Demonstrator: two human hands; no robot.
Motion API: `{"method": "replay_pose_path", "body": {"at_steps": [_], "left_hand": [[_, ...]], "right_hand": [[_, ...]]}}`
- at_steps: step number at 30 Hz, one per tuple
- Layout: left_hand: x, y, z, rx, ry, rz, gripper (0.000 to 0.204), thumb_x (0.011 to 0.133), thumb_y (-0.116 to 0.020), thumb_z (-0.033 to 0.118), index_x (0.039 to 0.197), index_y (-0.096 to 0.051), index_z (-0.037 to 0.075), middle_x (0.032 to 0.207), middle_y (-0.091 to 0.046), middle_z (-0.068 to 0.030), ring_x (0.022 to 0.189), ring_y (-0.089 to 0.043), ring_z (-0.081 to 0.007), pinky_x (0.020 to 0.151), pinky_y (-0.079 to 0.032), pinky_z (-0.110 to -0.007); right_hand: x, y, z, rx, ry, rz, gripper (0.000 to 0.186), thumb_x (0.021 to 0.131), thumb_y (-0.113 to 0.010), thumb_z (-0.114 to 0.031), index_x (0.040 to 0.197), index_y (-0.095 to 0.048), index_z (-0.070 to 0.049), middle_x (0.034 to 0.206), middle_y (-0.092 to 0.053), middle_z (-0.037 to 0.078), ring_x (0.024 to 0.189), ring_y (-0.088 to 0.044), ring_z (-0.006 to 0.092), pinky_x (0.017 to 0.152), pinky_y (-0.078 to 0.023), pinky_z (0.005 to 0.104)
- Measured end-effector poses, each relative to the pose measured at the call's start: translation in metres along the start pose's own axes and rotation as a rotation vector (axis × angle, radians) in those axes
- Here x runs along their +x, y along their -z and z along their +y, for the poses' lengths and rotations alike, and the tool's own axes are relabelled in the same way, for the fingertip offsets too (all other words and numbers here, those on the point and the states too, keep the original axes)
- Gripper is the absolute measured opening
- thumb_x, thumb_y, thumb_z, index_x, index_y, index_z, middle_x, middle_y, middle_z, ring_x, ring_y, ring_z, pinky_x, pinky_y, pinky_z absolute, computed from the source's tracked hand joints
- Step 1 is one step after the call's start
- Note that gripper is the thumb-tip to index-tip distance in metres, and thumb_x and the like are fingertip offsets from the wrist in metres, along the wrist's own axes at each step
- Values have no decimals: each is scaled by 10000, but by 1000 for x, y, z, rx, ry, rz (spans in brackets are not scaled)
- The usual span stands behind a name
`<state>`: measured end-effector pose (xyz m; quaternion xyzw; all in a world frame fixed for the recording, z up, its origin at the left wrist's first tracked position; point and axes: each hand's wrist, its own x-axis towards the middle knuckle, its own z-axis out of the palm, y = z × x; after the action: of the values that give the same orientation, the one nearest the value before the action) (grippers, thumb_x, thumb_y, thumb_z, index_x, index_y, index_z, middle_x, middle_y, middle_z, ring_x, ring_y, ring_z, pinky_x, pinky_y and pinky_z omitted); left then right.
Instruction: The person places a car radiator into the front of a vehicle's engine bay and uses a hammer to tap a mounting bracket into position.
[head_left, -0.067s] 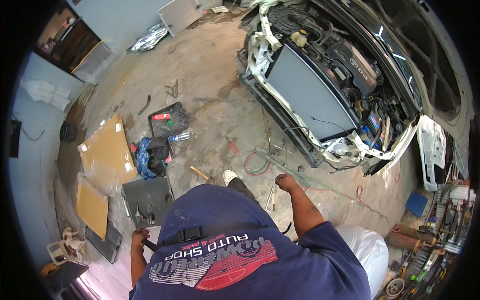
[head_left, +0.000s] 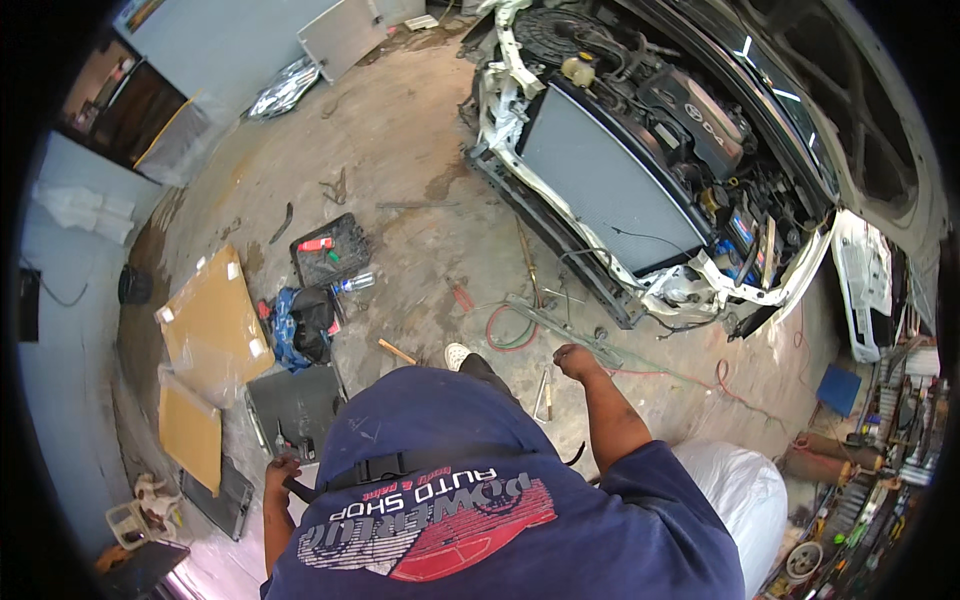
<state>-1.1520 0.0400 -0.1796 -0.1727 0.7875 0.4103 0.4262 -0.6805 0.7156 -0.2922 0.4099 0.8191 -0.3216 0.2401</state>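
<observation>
My right hand (head_left: 573, 362) is held out over the floor with its fingers curled in; nothing shows in it. Below it on the concrete lie slim metal hand tools (head_left: 543, 396). Just beyond it are a metal bar (head_left: 565, 327) and a looped red and green hose (head_left: 497, 332). Low at my left side hangs my left hand (head_left: 283, 470), its fingers loosely apart and no object visible in them. Nearest to it is a dark flat panel (head_left: 296, 400) with small tools (head_left: 302, 440) lying on it.
A car front (head_left: 610, 180) stands stripped at the upper right, hood raised. To the left are brown panels (head_left: 215, 320), a blue and black bag (head_left: 300, 325), a black tray (head_left: 332, 250) and a hammer (head_left: 397, 351). Shelving with parts (head_left: 880, 470) lines the right; white plastic sheeting (head_left: 735, 500) bulges beside me.
The view has shifted slightly, so the car and most floor items appear a little further left. Both hands keep nearly the same pose.
</observation>
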Motion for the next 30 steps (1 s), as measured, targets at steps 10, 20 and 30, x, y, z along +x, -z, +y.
{"method": "replay_pose_path", "body": {"at_steps": [10,20,30], "left_hand": [[50,-61,112,426,-150,-136,315,1003,-712,163,1305,-642,107,1005,-734,-43,735,-683,-158,551,-470,-330],[222,-55,250,1004,-283,-408,480,892,-827,217,1336,-660,146,1122,-740,-45,1010,-707,-192,754,-569,-370],[351,-151,554,620,-258,-126,443,926,-771,116,1342,-672,1,962,-738,-81,735,-674,-176,574,-514,-340]], "right_hand": [[6,-20,78,-147,-110,-81,248,935,-669,-270,1090,-789,-117,1094,-791,141,1000,-759,331,897,-608,430],[55,-49,37,-291,-155,-13,276,792,-793,-94,1066,-767,-106,1182,-779,71,997,-761,290,897,-629,361],[114,95,-102,663,-449,261,375,970,-687,-420,1194,-804,-143,1188,-781,189,1146,-727,403,1000,-569,476]]}}
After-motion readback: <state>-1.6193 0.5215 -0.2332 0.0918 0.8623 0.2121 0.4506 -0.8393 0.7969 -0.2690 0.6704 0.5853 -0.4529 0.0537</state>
